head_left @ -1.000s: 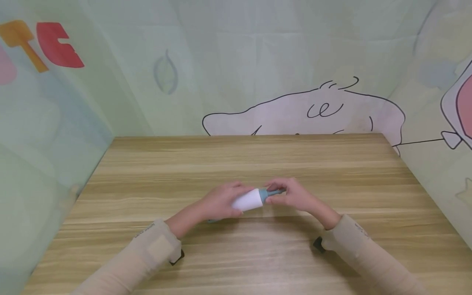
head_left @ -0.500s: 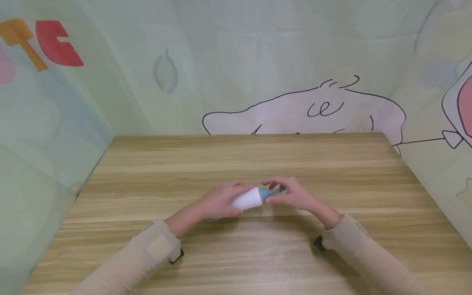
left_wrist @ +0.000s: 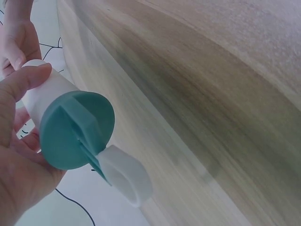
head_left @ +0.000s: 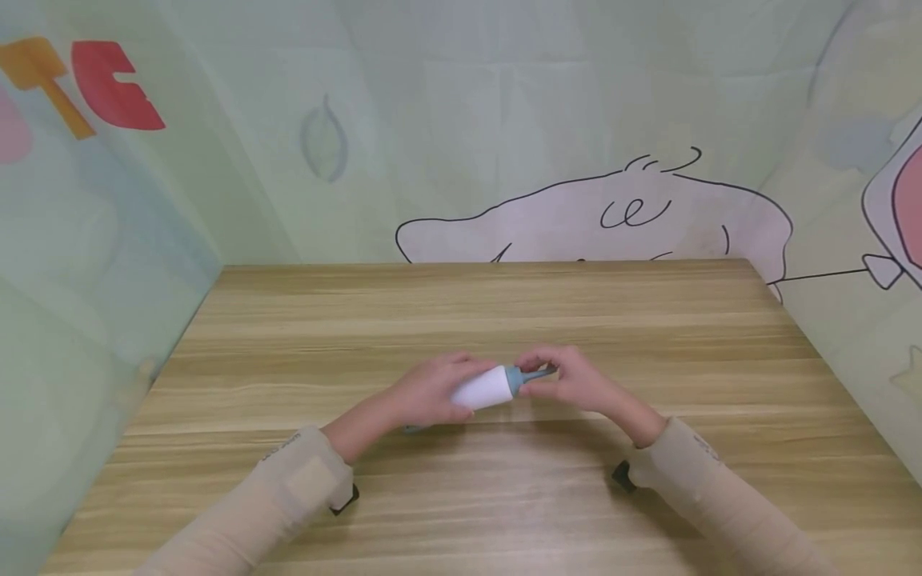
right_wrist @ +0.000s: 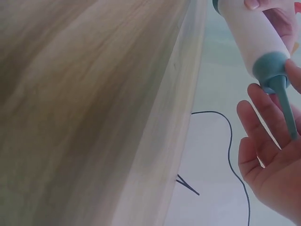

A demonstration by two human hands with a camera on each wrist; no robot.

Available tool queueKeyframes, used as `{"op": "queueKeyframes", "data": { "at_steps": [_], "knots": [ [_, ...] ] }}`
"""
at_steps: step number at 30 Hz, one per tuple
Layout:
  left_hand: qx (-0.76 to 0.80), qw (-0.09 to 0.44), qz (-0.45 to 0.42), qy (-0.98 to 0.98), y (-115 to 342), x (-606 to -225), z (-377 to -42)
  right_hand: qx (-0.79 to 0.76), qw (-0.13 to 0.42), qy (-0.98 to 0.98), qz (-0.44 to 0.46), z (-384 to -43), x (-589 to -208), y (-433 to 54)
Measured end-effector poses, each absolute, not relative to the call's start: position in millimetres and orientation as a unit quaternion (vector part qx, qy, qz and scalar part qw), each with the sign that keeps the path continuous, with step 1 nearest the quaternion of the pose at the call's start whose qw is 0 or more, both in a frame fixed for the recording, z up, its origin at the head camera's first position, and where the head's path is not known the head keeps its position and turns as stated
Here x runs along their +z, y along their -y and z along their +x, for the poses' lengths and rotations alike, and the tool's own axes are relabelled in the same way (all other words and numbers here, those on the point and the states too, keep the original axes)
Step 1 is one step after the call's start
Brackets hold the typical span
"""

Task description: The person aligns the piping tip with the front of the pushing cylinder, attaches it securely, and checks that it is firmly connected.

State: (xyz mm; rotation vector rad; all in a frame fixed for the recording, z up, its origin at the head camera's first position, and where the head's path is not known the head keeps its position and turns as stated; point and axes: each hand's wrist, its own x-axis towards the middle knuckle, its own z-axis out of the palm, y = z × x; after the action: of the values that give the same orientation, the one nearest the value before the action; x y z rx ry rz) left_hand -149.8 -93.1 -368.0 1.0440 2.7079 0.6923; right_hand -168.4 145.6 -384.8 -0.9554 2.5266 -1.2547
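A white cylindrical bottle (head_left: 484, 389) with a teal collar and a long thin teal nozzle (right_wrist: 285, 106) is held above the table, tilted slightly with its nozzle to the right. My left hand (head_left: 432, 390) wraps around its white body. In the left wrist view, its other end carries a round teal cap (left_wrist: 77, 129) with a raised bar and a white loop (left_wrist: 126, 175) on a teal strap. My right hand (head_left: 572, 380) pinches the teal collar (right_wrist: 271, 68) between thumb and fingertips, the nozzle pointing toward its palm.
The wood-grain table (head_left: 461, 312) lies under both hands. A pale printed cloth (head_left: 461, 120) with cartoon drawings hangs behind it and along both sides. Sleeves with dark wrist cameras cover both forearms.
The right fingers spread away from the collar half a second ago and now close on it again. The left hand and bottle stay almost where they were.
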Motion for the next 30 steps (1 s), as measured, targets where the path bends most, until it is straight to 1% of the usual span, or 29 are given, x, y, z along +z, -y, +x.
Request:
{"op": "queueKeyframes", "data": {
  "at_steps": [5, 9, 13, 16, 21, 26, 30],
  "knots": [
    [0.232, 0.079, 0.347, -0.905, 93.2, -368.9, -150.3, -0.416, 0.081, -0.847, -0.320, -169.2, -385.9, -147.3],
    [0.233, 0.085, 0.342, -0.906, 93.5, -369.2, -150.2, -0.418, 0.067, -0.842, -0.335, -168.9, -385.6, -147.8],
    [0.234, 0.079, 0.348, -0.904, 93.7, -369.8, -150.7, -0.417, 0.053, -0.833, -0.361, -167.6, -384.7, -146.3],
    [0.232, 0.070, 0.359, -0.901, 93.6, -369.6, -151.3, -0.420, 0.052, -0.830, -0.364, -167.4, -385.1, -145.0],
    [0.229, 0.068, 0.363, -0.901, 93.3, -370.0, -151.7, -0.422, 0.068, -0.836, -0.345, -167.7, -385.2, -145.6],
    [0.230, 0.078, 0.350, -0.905, 92.5, -369.3, -151.6, -0.423, 0.087, -0.838, -0.333, -166.7, -383.2, -146.5],
    [0.233, 0.086, 0.342, -0.906, 92.2, -368.3, -151.3, -0.418, 0.081, -0.843, -0.328, -166.7, -382.1, -146.0]
  ]
}}
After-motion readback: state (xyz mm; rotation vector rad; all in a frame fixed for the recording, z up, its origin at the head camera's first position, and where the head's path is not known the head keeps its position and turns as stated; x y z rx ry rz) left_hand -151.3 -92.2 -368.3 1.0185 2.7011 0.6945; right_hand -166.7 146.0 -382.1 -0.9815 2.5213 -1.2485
